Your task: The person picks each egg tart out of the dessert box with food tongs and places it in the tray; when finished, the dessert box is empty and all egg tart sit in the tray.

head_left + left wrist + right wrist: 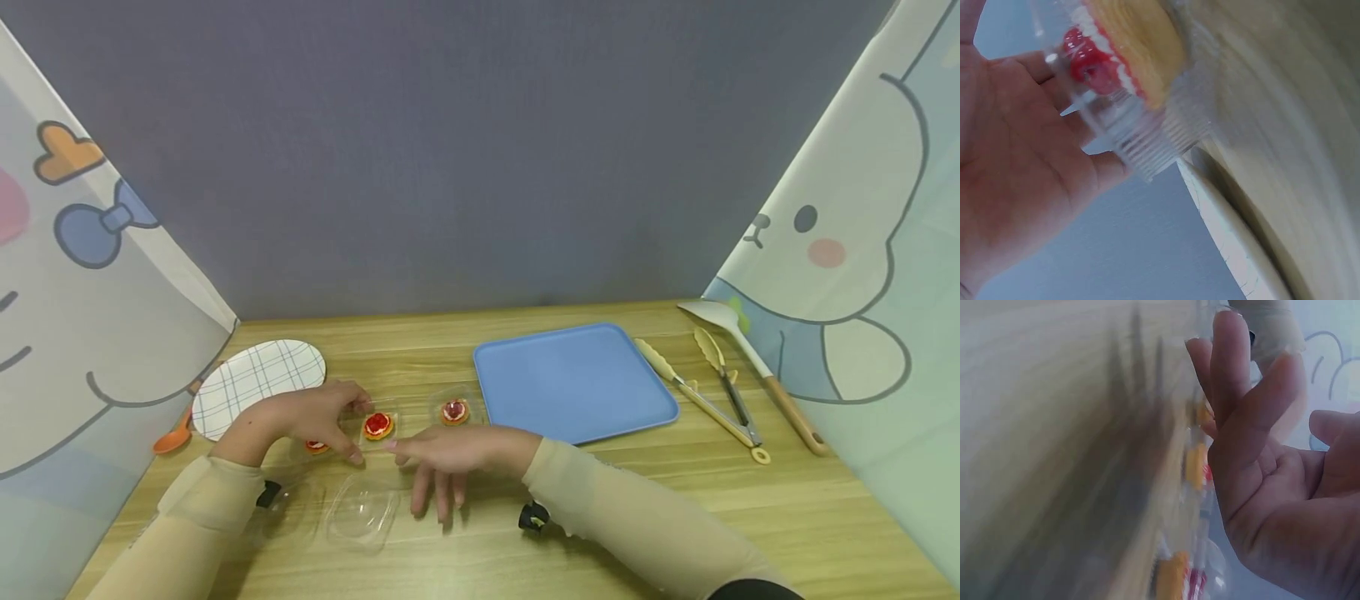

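Three small red-topped tarts sit in clear plastic boxes: a left tart partly under my left hand, a middle tart, and a right tart. My left hand reaches over the left box, thumb and fingers spread beside the middle one. In the left wrist view, a clear box with a tart covers part of the fingers; whether they touch it is unclear. Over the table, my right hand hangs with loose, extended fingers and holds nothing. Toward me from the middle box lies a clear lid.
Behind my right hand lies a blue tray. Yellow-tipped tongs, smaller tongs and a white-headed turner lie on the right. At left are a checked oval mat and an orange spoon.
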### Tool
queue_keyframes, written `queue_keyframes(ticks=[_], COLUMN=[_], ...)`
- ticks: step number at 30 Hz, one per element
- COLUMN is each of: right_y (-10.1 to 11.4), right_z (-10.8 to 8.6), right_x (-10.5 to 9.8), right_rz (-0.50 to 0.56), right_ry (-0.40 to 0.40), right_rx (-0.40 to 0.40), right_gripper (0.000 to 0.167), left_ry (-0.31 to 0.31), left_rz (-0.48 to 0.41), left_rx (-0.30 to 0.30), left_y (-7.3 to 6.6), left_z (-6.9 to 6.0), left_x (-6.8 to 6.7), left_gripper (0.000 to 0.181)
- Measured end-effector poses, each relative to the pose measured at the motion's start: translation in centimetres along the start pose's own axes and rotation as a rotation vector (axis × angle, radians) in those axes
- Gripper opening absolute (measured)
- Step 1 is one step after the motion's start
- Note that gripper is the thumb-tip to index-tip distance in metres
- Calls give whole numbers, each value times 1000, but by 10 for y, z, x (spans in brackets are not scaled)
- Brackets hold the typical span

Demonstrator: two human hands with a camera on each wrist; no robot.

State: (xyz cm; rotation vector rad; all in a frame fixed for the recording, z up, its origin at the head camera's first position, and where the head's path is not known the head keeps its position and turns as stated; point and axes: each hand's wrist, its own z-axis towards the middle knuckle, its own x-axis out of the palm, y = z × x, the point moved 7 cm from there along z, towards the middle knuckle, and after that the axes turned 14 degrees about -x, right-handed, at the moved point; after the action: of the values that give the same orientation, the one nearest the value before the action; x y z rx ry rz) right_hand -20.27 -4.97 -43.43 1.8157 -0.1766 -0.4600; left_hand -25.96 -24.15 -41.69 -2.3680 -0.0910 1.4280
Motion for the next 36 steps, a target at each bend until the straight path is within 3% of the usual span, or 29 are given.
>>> queue_keyframes(ticks=[7,12,18,28,36], right_y=[7,10,15,18,18], right_z=[-13,-24,-38,-52,-48], right_x=[-21,-39,-66,-100,-118], right_rz=[-10,-24,-141,-260,-573], right_ry=[-29,-76,-158,-234,-292], right_rx=[-24,-43,-49,-72,-84], right_gripper=[74,70,60,53,63], left_ry=[-1,-27,-64,-115,-89], left_rz=[1,69,134,159,192], left_rx=[-16,-24,-6,13,53], left_y=[-5,-10,-20,-47,-71], left_z=[-1,-3,-5,2,17], left_x=[-9,-21,-30,-30,-23], left_gripper=[99,98,97,98,95])
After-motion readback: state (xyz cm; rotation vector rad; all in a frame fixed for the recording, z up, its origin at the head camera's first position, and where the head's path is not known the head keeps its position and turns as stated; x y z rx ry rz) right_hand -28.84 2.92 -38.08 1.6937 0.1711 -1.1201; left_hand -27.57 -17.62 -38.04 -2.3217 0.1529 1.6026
